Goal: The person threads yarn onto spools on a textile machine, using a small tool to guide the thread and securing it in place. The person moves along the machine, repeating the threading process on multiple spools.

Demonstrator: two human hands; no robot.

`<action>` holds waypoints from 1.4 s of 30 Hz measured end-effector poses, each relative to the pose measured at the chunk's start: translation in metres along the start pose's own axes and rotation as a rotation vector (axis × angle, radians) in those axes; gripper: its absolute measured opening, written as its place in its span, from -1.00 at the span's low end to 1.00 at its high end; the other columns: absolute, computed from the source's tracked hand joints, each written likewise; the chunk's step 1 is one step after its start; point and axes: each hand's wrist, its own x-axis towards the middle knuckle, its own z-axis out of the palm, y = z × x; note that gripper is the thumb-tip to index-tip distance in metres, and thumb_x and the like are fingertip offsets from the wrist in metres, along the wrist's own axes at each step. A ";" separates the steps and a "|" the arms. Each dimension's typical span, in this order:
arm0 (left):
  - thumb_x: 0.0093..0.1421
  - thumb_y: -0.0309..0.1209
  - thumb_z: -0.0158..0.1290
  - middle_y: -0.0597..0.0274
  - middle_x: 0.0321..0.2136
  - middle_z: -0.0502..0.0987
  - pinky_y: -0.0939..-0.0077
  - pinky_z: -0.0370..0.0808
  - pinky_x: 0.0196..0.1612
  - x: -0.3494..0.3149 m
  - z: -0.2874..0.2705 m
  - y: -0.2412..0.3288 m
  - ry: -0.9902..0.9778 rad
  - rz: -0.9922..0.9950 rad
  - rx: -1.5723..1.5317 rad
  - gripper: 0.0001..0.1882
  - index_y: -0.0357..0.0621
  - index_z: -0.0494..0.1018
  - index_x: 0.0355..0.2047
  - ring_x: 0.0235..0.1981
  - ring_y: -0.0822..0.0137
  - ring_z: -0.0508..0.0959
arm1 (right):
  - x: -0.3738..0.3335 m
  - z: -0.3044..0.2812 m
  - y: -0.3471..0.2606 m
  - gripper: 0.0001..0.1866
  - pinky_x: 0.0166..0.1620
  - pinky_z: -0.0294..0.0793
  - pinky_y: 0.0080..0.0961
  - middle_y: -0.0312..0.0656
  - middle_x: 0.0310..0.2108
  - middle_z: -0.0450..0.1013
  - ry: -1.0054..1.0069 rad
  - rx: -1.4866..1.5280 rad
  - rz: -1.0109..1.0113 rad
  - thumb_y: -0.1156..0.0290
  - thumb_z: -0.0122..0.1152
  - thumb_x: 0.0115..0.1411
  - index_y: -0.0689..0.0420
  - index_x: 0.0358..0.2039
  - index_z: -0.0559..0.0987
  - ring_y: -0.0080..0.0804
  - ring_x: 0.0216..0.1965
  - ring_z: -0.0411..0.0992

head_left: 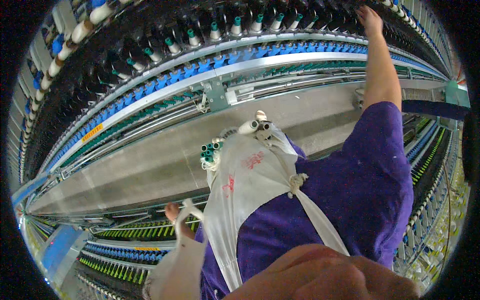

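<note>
My right arm stretches up to the upper right, and my right hand [370, 21] is at the dark upper part of the spinning machine. Its fingers are bunched together; whatever they grip is too small and dark to make out. My left hand [172, 212] hangs low beside the apron, its fingers small and partly hidden. Along the machine stands a row of white bobbins with green tops [215, 32]. The white apron [245, 170] I wear has pouches carrying several green tubes [209, 150] on the left and white and dark tubes [248, 127] at its front.
Below the bobbins runs a long rail with blue clips [204, 65]. A grey floor aisle [150, 162] lies between two machine rows. Behind me is another row with yellow-green bobbins [150, 231]. White roving spools [81, 31] line the upper left. A white cloth strip [185, 250] hangs near my left arm.
</note>
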 end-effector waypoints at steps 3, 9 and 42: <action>0.13 -0.40 0.06 0.23 -0.42 0.53 0.50 0.43 -0.36 -0.033 0.032 0.041 -0.150 -0.095 -0.334 -0.77 -0.28 0.46 -0.23 -0.42 0.43 0.47 | -0.010 0.051 0.010 -0.77 -0.61 0.26 -0.72 -0.32 -0.54 0.45 -0.176 0.071 0.049 0.31 -0.01 0.30 0.13 -0.14 0.50 -0.60 -0.63 0.32; 0.23 -0.42 0.02 0.23 -0.27 0.52 0.54 0.48 -0.19 -0.074 0.178 0.331 -0.444 0.147 -0.322 -0.76 -0.23 0.41 -0.12 -0.25 0.39 0.53 | -0.172 0.064 -0.030 -0.67 -0.15 0.43 -0.47 -0.24 -0.19 0.46 -0.940 -0.477 -0.194 0.14 -0.02 0.26 0.07 -0.14 0.52 -0.41 -0.25 0.42; 0.05 -0.12 0.18 0.06 0.03 0.43 0.12 0.31 0.08 -0.095 0.198 0.446 -0.183 1.078 0.731 -0.45 -0.02 0.41 0.04 0.05 0.08 0.40 | 0.058 0.091 -0.204 -0.78 -0.38 0.41 -0.19 0.10 -0.40 0.49 -0.406 -1.824 -0.376 0.42 0.07 0.12 0.25 -0.52 0.62 -0.10 -0.40 0.47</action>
